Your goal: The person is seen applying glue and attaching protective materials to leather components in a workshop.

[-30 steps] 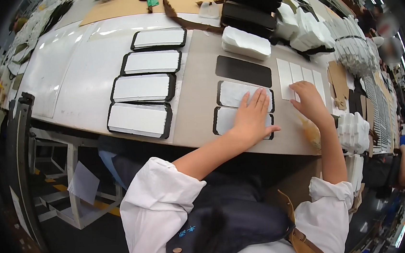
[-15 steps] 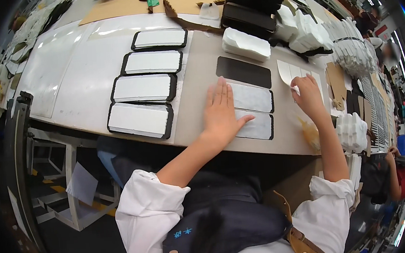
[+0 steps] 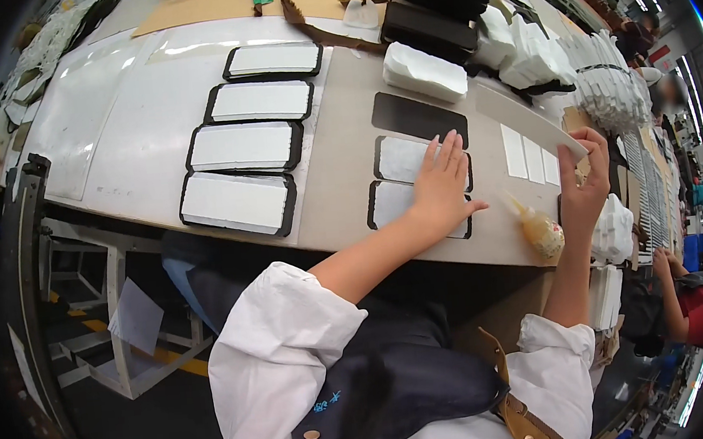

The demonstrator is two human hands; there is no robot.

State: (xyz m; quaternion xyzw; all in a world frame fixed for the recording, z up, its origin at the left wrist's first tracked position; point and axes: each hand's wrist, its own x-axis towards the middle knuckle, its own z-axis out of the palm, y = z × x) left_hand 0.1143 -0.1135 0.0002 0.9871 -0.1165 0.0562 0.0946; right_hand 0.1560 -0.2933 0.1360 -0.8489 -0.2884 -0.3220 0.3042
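Note:
My left hand (image 3: 444,185) lies flat, fingers stretched out, across two black rounded panels faced with whitish sheets: a farther panel (image 3: 394,157) and a nearer panel (image 3: 385,203). Just beyond them a bare dark panel (image 3: 418,117) rests on the table. Between thumb and fingers, my right hand (image 3: 587,178) grips one end of a long white strip (image 3: 531,118), raised and tilted over the table. Beneath it several more white strips (image 3: 527,156) lie side by side. A squeeze bottle (image 3: 542,235) with yellowish contents and a thin nozzle lies near the table's front edge.
At the left, several black-edged panels topped with white boards (image 3: 237,203) form a column. White folded pads (image 3: 424,73) and stacked black pieces (image 3: 436,11) stand at the back. White bundles (image 3: 607,80) sit right. Another person (image 3: 698,306) is at far right.
My right hand has lifted the white strip off the others and drawn it right and toward me. My left hand has slid right across the panels, uncovering their left ends.

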